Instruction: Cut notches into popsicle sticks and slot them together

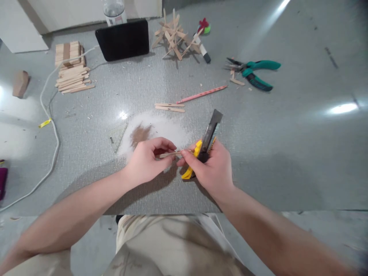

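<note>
Head view, and you're working a craft stick (165, 155) low over the near part of the grey table (287, 172), right in front of your body. Judging by the grip, you're handling or trimming that stick at its middle, though your fingers are hiding the exact spot. Your left hand (146, 157) is curling in, thumb and fingers closing loosely about the stick, its left end poking out into the palm. Over on the other side, your right hand (214, 168) is doing double duty: it's clasping a yellow-and-black cutter (209, 132) against the palm, head pointing up and away, while the thumb tip is pressing at the stick's right part. Whether the cutter is touching the stick, you're not showing clearly.

What's the next move calling for? Probably a steady left pinch, and, if you're cutting, a turn of that tool in the right hand, with fingertips staying clear of its edge. Beyond your hands, two loose sticks (169, 109) are lying side by side, a pink pencil (202, 94) is resting just beside them, and green-handled pliers (263, 64) are sitting farther off to the right.
</note>
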